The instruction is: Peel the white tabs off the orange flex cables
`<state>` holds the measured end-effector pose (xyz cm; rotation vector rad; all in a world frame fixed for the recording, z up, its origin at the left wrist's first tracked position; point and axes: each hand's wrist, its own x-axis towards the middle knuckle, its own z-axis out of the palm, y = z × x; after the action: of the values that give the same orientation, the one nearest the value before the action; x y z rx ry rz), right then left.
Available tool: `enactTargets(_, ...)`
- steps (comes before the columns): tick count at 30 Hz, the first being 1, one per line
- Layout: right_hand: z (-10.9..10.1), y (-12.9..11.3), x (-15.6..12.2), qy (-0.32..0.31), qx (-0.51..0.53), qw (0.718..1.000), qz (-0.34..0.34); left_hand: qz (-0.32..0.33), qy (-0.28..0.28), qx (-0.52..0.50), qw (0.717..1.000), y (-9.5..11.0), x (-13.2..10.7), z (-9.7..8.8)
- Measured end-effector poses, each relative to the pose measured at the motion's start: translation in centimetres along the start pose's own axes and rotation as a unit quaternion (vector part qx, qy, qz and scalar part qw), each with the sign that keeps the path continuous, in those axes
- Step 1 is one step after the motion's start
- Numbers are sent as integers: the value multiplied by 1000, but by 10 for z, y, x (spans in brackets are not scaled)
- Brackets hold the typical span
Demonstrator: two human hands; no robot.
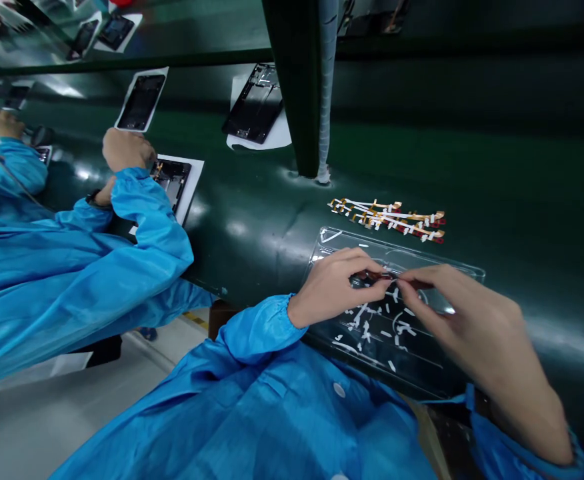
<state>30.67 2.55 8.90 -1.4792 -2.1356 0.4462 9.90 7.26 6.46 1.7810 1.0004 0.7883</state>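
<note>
Left hand and right hand pinch a thin part, fingertips nearly closed. Keep pressure light; work above the near-right tray.

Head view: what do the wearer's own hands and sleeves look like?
Left hand and right hand are both ungloved. Left sleeve is bright blue fabric, gathered at the wrist; right sleeve, also blue, ends farther up the forearm.

tray: glossy clear plastic | bench: smooth, glossy | sleeve: cloth
</note>
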Motion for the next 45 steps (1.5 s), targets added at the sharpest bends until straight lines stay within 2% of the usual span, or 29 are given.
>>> enactTargets(3,7,1,-1,13,-76,997,-18,-36,-27,-38,998,-1,1,0)
enactTargets(6,15,-1,-3,24,-149,988,-24,-95,-55,-131,985,-6,4,2)
enactTargets(10,23,-6,-5,18,-200,980,-5,-180,-85,-287,937,-15,9,8)
enactTargets(12,27,-9,-5,24,-213,977,-10,-202,-73,-327,920,-17,9,12)
enactTargets(14,30,-12,-3,30,-208,978,-12,-197,-16,-306,931,-16,8,17)
enactTargets(16,31,-14,-1,44,-176,983,-13,-167,56,-231,957,-15,6,20)
enactTargets(18,29,-14,-1,63,-128,990,-22,-138,84,-176,971,-13,4,19)
enactTargets(21,22,-10,-3,69,-79,993,-51,-155,26,-219,963,-12,3,15)
enactTargets(23,17,-7,-5,69,-97,991,-68,-182,-14,-266,946,-13,3,12)
enactTargets(25,13,-5,-6,75,-137,985,-77,-193,-28,-282,939,-14,4,10)
enactTargets(32,16,-6,-5,94,-155,980,-86,-157,-21,-280,947,-13,2,12)
enactTargets(38,23,-6,-7,113,-241,956,-120,-133,1,-265,955,-12,0,14)
enactTargets(45,31,-13,4,149,-184,968,-80,-114,6,-193,974,-8,-1,10)
